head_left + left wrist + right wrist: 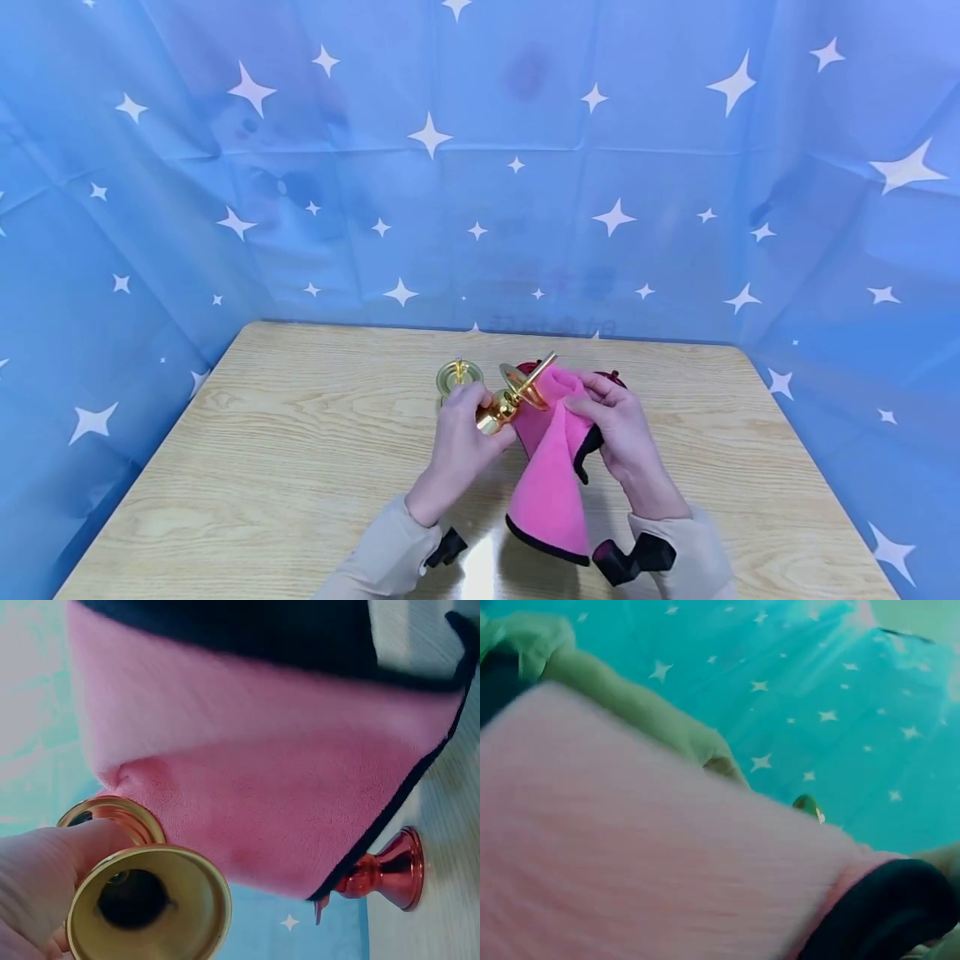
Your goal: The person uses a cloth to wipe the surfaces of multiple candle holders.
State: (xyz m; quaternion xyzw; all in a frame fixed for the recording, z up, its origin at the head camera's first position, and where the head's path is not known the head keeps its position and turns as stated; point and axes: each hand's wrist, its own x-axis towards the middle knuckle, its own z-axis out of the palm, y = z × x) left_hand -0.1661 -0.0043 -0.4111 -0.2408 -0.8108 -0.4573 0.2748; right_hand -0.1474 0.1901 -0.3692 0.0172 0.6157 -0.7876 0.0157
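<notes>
My left hand [465, 433] grips a shiny gold candlestick [507, 402] by its stem, tilted with its top toward the upper right. Its hollow round base [199, 877] faces the camera in the left wrist view. A pink cloth [551, 500] with black edging hangs from my right hand [618, 421], pinched between thumb and fingers. The bunched upper part of the cloth lies right at the candlestick's dish. In the right wrist view the cloth [652, 840] fills most of the frame and hides most of the candlestick.
A second gold candlestick [450, 379] stands behind my left hand. Behind the cloth are two red ones, partly hidden; one red candlestick [397, 870] shows in the left wrist view. The wooden table [300, 433] ends at a blue star-patterned curtain [510, 208].
</notes>
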